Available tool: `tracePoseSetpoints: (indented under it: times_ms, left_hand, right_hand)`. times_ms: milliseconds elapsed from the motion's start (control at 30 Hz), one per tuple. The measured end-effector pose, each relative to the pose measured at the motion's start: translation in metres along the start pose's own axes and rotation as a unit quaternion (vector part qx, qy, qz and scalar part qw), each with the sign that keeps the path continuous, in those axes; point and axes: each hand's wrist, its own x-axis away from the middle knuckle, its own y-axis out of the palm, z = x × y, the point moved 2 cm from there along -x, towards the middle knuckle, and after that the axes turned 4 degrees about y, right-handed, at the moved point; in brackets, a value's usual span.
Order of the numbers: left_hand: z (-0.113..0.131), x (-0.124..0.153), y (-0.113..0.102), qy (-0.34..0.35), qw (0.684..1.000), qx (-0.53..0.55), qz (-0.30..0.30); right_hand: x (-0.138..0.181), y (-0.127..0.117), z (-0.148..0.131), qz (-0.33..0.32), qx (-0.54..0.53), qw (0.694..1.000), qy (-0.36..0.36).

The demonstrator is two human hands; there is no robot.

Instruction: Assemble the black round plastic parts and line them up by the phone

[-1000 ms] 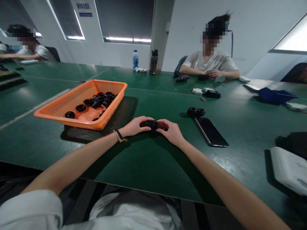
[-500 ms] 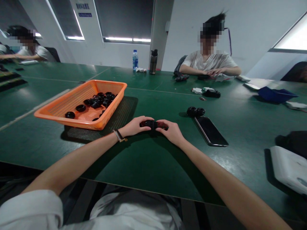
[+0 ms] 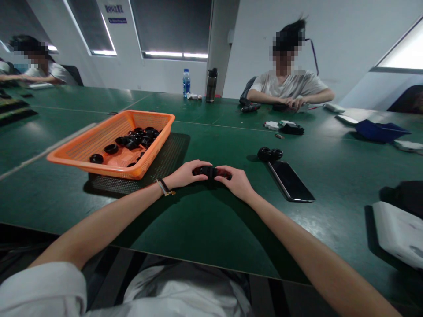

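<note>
2 hands, the left hand and right hand, pinch a small black and red part on the green table, mid frame. Loose fingers could let it roll toward the phone.

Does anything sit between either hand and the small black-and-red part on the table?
Nothing visible does. The left hand and right hand both grip the black-and-red part from opposite ends on the green table. The orange basket and phone lie off to the sides.
</note>
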Motion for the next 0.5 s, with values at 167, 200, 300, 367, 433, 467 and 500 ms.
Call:
tracePoseSetpoints:
  times_ms: [167,200,300,367,433,467,500]
  left_hand:
    - [0.0015,0.0003,-0.0005,-0.005,1.0,0.003,0.002]
    - [0.0017,0.0002,-0.0005,-0.007,1.0,0.004,0.001]
    - [0.0015,0.0,-0.0004,-0.009,1.0,0.004,0.0]
    - [0.0012,-0.0001,-0.0003,-0.008,1.0,0.003,0.0]
    - [0.0007,0.0,-0.0001,-0.006,1.0,0.002,0.001]
    - [0.0004,0.0,-0.0001,-0.006,1.0,0.002,0.001]
    - [0.0002,0.0,-0.0001,-0.006,1.0,0.001,0.002]
  right_hand:
    - [0.0004,-0.0003,-0.0012,-0.004,0.004,1.0,0.017]
    - [0.0005,-0.0004,-0.0015,-0.005,0.005,1.0,0.019]
    - [0.0009,-0.0008,-0.0022,-0.009,0.008,1.0,0.019]
    - [0.0008,-0.0009,-0.0024,-0.01,0.012,1.0,0.019]
    - [0.0005,-0.0011,-0.0026,-0.009,0.013,1.0,0.016]
    - [0.0004,-0.0011,-0.0028,-0.008,0.014,1.0,0.014]
    - [0.0003,-0.0012,-0.003,-0.007,0.015,1.0,0.011]
